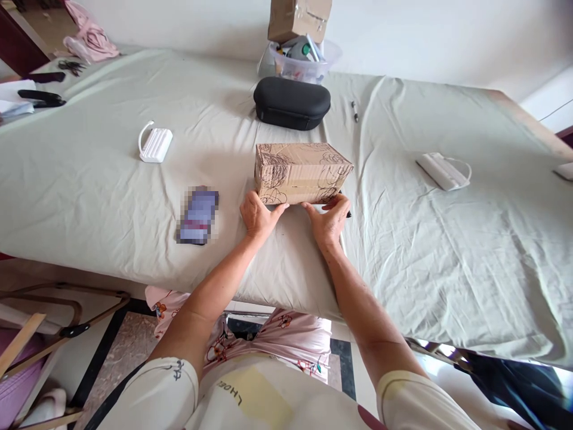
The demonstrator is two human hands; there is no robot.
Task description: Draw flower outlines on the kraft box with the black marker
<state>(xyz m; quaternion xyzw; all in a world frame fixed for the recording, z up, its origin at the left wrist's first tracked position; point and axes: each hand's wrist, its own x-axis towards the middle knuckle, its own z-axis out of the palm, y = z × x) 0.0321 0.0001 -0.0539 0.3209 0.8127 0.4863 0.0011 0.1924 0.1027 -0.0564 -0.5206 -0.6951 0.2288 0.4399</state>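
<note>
my left hand (258, 214) and right hand (330, 220) are clamped on the near lower corners of a cardboard box (308, 177), thumbs pointing toward each other along its bottom edge, fingers partly hidden at the sides. the box, scrawled with dark looping lines, is at the middle of a table spread with a wrinkled pale green cloth (394, 239); from my remote view i cannot tell whether its underside touches the cloth. a small dark object (350, 214), mostly covered, shows just beside my right hand.

directly beyond the box, a black case (292, 104) blocks the far side, with a clear plastic tub (299, 71) of mixed items behind it and a carton (295, 21) above that. a pen (355, 111) lies to the right of the case. near left, a pixelated phone (199, 216) lies flat, apart from my left hand; farther left sits a white device (156, 145) with a looped strap. i see a similar white block (443, 171) well to the right, and pink fabric (92, 33) at the far left corner.
</note>
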